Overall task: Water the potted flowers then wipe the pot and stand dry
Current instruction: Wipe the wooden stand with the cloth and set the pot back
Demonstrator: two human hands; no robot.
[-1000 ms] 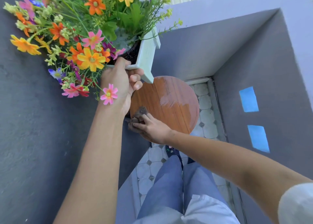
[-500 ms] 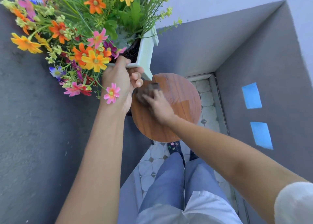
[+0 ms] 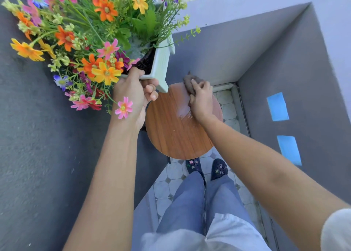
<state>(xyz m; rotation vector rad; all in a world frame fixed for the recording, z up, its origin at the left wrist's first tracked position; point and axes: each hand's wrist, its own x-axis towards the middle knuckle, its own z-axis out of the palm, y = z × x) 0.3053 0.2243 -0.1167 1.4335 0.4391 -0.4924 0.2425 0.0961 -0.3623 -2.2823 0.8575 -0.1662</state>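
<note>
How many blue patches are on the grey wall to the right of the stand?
2. The upper blue patch sits level with the stand top; the lower blue patch is below it, nearer the person. None appears hidden.

The round wooden stand (image 3: 176, 135) rests on a pale tiled floor (image 3: 171, 190) in a grey-walled corner. On its far edge lies a dark cloth (image 3: 189, 82), pressed under the right hand (image 3: 201, 102), with a wet sheen (image 3: 183, 111) just beside it
</note>
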